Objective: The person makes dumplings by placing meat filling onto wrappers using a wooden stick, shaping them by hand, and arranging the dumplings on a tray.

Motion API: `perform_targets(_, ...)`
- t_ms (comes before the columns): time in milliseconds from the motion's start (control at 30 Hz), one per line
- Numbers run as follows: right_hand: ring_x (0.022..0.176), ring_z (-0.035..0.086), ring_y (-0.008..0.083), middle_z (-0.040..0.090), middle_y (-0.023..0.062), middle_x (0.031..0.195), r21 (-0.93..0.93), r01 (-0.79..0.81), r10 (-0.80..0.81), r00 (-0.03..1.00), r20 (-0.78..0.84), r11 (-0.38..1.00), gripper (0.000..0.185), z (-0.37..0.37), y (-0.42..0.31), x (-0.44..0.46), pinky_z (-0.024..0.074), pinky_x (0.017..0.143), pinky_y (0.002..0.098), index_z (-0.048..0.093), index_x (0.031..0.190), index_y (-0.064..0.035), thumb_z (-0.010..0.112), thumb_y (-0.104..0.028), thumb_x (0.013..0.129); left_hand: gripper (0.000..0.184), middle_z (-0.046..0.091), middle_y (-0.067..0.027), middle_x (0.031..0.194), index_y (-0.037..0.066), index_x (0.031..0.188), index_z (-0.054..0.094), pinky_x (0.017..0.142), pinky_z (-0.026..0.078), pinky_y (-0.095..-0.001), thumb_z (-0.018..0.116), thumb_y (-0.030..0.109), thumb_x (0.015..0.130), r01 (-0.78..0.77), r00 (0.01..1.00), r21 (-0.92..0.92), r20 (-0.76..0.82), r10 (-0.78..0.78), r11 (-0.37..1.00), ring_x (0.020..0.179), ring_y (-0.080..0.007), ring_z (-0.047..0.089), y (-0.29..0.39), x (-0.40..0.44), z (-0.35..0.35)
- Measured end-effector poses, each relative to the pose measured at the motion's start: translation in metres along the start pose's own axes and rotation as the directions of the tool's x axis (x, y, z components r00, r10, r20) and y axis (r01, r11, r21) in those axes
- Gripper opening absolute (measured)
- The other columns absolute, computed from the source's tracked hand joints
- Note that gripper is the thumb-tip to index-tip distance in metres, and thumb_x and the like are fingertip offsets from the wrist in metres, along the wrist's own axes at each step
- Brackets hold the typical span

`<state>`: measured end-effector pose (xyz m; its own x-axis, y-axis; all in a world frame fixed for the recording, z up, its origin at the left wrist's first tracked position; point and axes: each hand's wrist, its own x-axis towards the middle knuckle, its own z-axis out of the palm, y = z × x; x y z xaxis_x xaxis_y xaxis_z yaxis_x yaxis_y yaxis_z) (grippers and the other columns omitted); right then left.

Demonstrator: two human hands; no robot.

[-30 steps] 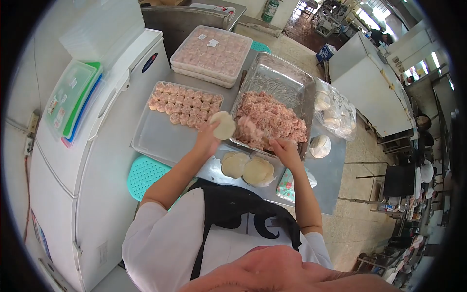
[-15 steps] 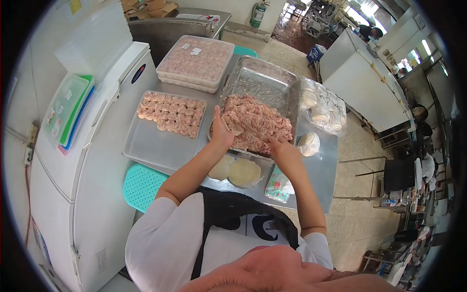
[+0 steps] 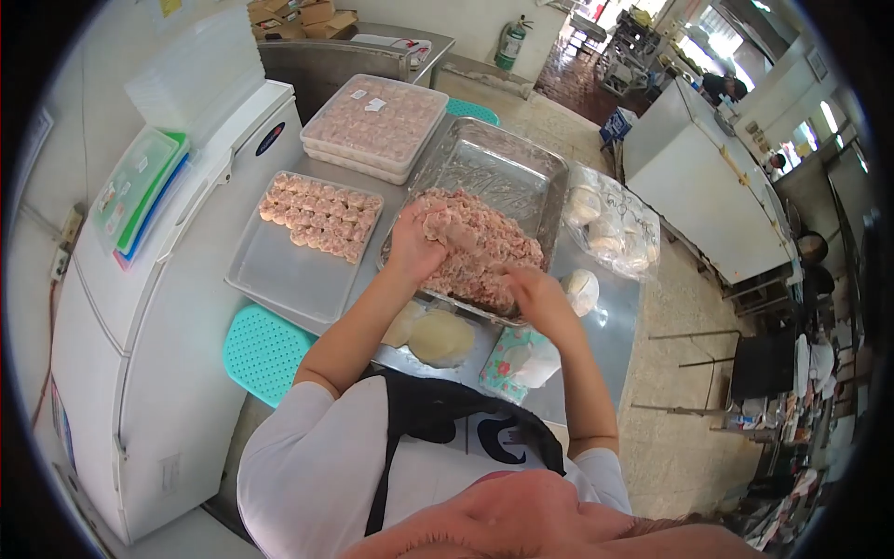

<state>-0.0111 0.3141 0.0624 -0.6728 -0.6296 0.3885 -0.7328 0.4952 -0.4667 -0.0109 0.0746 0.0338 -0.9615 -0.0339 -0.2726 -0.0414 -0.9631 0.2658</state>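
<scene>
A large metal pan [image 3: 498,154] holds a heap of ground meat [image 3: 484,238] at its near end. Over the left side of the heap is my left hand [image 3: 416,247], its fingers curled around what looks like a dumpling wrapper with meat on it. My right hand [image 3: 537,294] is closed at the pan's near right edge; a thin tool seems to reach from it towards the meat, but blur hides its kind. Round pale wrappers [image 3: 441,337] lie in front of the pan. Rows of open-topped meat dumplings [image 3: 321,219] fill the far part of a plastic tray [image 3: 293,277] at the left.
Stacked, lidded boxes of dumplings [image 3: 372,121] stand behind the tray. Right of the pan are a plastic bag of pale wrapper stacks [image 3: 607,222] and a white round bundle [image 3: 582,292]. A floral tissue pack [image 3: 503,359] lies near the table edge. A white freezer [image 3: 205,307] flanks the left.
My left hand has moved slightly left and turned over the meat. My right hand has shifted a little down, away from the heap. The whole view has tilted slightly.
</scene>
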Motion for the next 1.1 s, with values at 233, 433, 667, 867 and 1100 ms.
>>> perform_targets(233,0.048,0.041,0.0052,0.045,-0.0028,0.058,0.466,-0.569,0.371,0.812,0.451,0.678,0.031,-0.033,0.019,-0.002,0.0346,0.045,0.0225,0.066,0.111,-0.0074,0.047,-0.029,0.1,0.076,0.057,-0.0153,0.122,0.008,0.14,0.034,0.098,0.047,-0.0383,0.076,0.011,0.077,-0.341,0.911,0.782,0.413,-0.022,0.522,0.106,-0.0251,0.06,-0.004,-0.014,0.003)
perform_targets(433,0.055,0.048,0.008,0.055,0.0026,0.063,0.365,-0.325,0.179,0.908,0.38,0.872,0.031,-0.045,0.019,-0.009,0.0403,0.051,0.0248,0.065,0.114,-0.0041,0.052,-0.026,0.098,0.063,0.059,-0.0112,0.123,0.005,0.128,0.054,0.096,0.044,-0.0308,0.079,0.014,0.071,-0.576,0.809,0.814,0.555,-0.194,-0.075,0.108,-0.0206,0.058,0.007,-0.013,0.02)
perform_targets(667,0.068,0.061,0.0204,0.066,0.014,0.081,0.288,-0.148,0.049,0.945,0.324,0.946,0.03,-0.026,0.06,-0.012,0.0485,0.065,0.0326,0.064,0.115,-0.0028,0.061,-0.022,0.091,0.052,0.067,-0.0115,0.105,0.004,0.112,0.063,0.09,0.047,-0.0342,0.079,0.026,0.068,-0.561,0.825,0.802,0.524,-0.21,-0.202,0.098,-0.0211,0.062,0.001,-0.001,-0.006)
perform_targets(867,0.077,0.064,0.0338,0.066,0.0136,0.088,-0.161,-0.057,0.064,0.997,0.038,0.985,0.022,-0.031,0.03,-0.016,0.0503,0.065,0.0428,0.066,0.107,-0.0073,0.06,-0.019,0.089,0.055,0.067,-0.0125,0.109,0.004,0.112,0.064,0.09,0.048,-0.0342,0.081,0.035,0.07,-0.397,0.917,0.9,0.396,-0.043,-0.179,0.099,-0.0214,0.063,-0.009,0.022,-0.039)
perform_targets(1100,0.079,0.064,0.0343,0.065,0.0141,0.088,-0.274,-0.222,0.272,0.949,0.157,0.936,0.023,0.0,0.075,-0.035,0.05,0.068,0.0439,0.065,0.108,-0.0066,0.059,-0.019,0.09,0.068,0.054,-0.0155,0.132,0.008,0.132,0.05,0.102,0.039,-0.0355,0.078,0.033,0.074,-0.319,0.926,0.878,0.369,0.08,-0.357,0.119,-0.0247,0.052,-0.014,-0.011,-0.011)
